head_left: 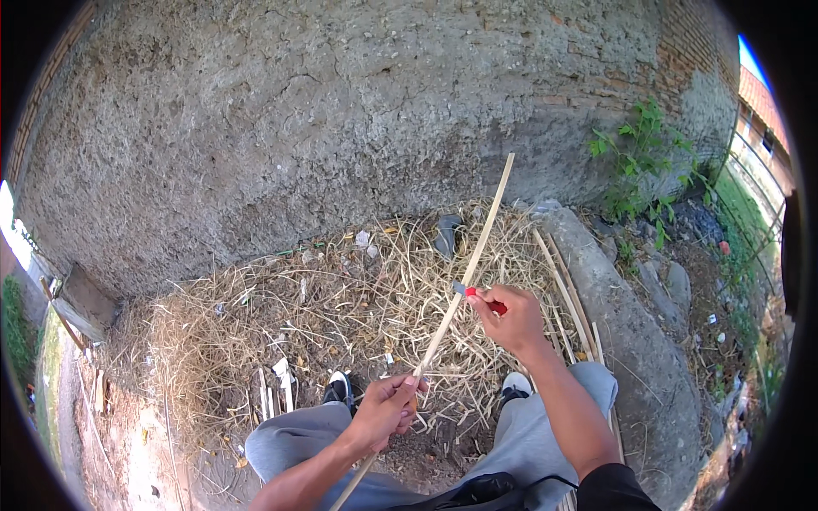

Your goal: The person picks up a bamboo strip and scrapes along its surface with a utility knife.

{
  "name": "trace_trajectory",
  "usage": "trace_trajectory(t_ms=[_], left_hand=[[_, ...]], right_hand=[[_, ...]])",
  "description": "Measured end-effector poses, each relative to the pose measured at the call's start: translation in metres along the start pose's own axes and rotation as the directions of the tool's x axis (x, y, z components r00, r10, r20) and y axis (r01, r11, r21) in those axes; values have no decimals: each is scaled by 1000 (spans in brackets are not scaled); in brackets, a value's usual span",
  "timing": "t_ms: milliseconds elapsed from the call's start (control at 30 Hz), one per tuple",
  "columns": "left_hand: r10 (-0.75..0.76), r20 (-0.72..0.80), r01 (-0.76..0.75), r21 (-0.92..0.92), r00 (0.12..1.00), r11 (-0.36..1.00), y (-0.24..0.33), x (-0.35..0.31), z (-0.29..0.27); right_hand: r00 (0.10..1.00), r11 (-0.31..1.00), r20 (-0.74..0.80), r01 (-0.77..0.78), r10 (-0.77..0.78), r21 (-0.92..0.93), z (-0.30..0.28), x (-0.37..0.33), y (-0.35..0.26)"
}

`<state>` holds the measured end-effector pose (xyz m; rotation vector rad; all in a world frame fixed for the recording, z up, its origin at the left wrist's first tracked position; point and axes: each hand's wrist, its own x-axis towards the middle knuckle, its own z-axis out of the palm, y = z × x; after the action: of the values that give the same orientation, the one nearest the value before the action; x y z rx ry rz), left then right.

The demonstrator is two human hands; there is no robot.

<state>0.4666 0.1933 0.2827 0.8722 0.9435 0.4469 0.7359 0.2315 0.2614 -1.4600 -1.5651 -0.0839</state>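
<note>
Right now my left hand (385,410) is closed around a long pale bamboo strip (464,277), gripping it low down, just above my knees. From that grip the strip runs up and away, slanting to the right, and its far tip ends against the rough grey wall (341,128) ahead of me. Its near end passes down behind my left forearm toward the lower edge of the view.

My right hand (509,317) is clamped on a small knife with a red handle (487,300), and the blade end sits right at the strip, roughly midway along it, well above my left hand. As I judge it, I am shaving the strip thin, and the blade is somewhere in the middle of a pass. The stretch between my two hands looks smooth and even, though I cannot tell from here how much of it is truly finished. The part beyond the knife, up to the tip, looks about the same colour, so I cannot say whether it is already worked.

Below and beyond both hands lies a heap of dry straw and shavings (341,298), which suggests plenty has come off already. To the right of my right hand several more thin slats (567,298) lie along a concrete kerb (630,341); whether those are done or waiting I cannot tell.
</note>
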Motion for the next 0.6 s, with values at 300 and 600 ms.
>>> trace_trajectory(t_ms=[300,600], left_hand=[[28,-17,-29,-15,999,999,-5,-7,-10],[-50,-7,51,68,999,996,-7,-11,-17]], right_hand=[[997,997,-69,30,-35,-72,11,6,9],[980,950,-66,-196,185,-245,-15,37,39]])
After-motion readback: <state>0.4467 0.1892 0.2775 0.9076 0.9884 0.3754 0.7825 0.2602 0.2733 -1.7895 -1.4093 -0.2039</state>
